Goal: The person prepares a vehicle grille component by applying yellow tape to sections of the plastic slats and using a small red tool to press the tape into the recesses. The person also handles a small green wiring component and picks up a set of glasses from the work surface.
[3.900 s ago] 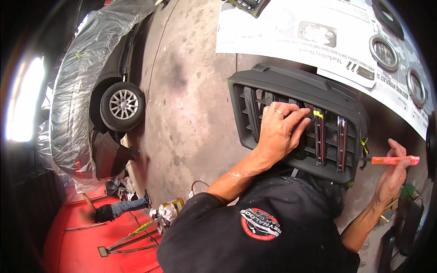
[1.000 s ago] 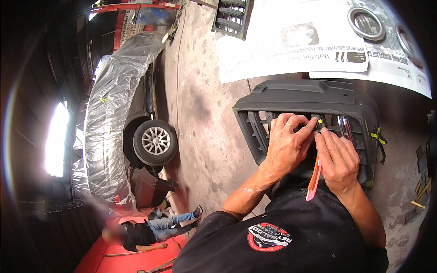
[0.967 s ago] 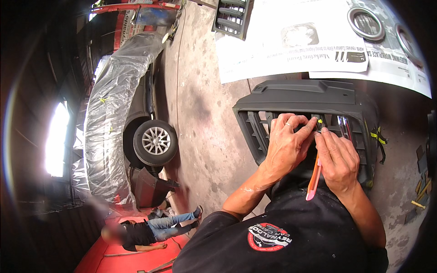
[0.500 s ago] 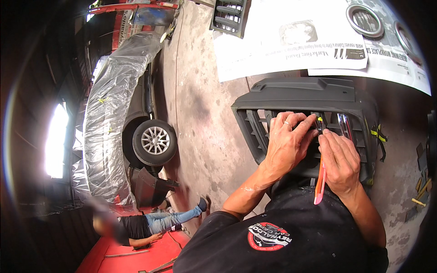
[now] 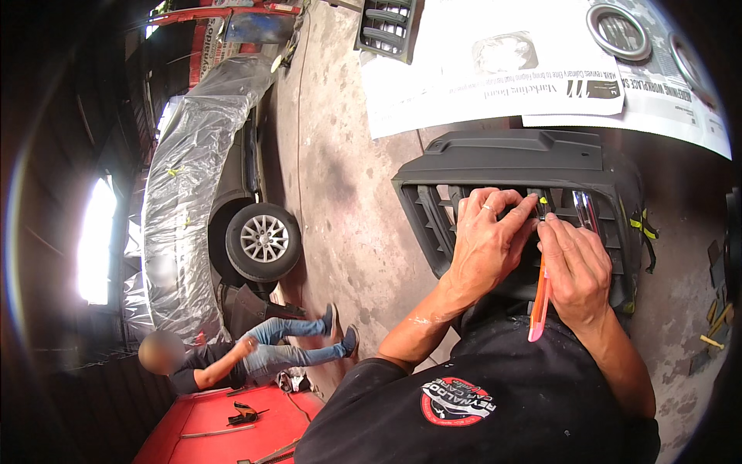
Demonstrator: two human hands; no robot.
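Note:
A dark grey air vent panel [image 5: 510,158] with upright slats lies in front of me. My left hand [image 5: 488,236], a ring on one finger, reaches into its opening and pinches a dark slat marked with a small yellow patch [image 5: 543,200]. My right hand [image 5: 576,267] holds a slim orange-and-pink cutter knife [image 5: 539,303], its handle hanging down toward my shirt. The cutter's tip is hidden by my fingers close to the same slat. Just right of them, a shiny chrome strip [image 5: 585,207] shows on another slat.
Newspaper sheets [image 5: 495,97] beyond the panel carry a slatted vent [image 5: 386,29] and a round grey ring [image 5: 618,32]. Black-and-yellow straps [image 5: 643,228] hang at the panel's right. Leftward stand a plastic-covered car [image 5: 185,178] and a co-worker [image 5: 224,363] by a red surface [image 5: 201,421].
My right hand and the cutter have shifted slightly; its lower end has moved a little up and left. The co-worker has changed posture, uncovering a dark tool on the red surface.

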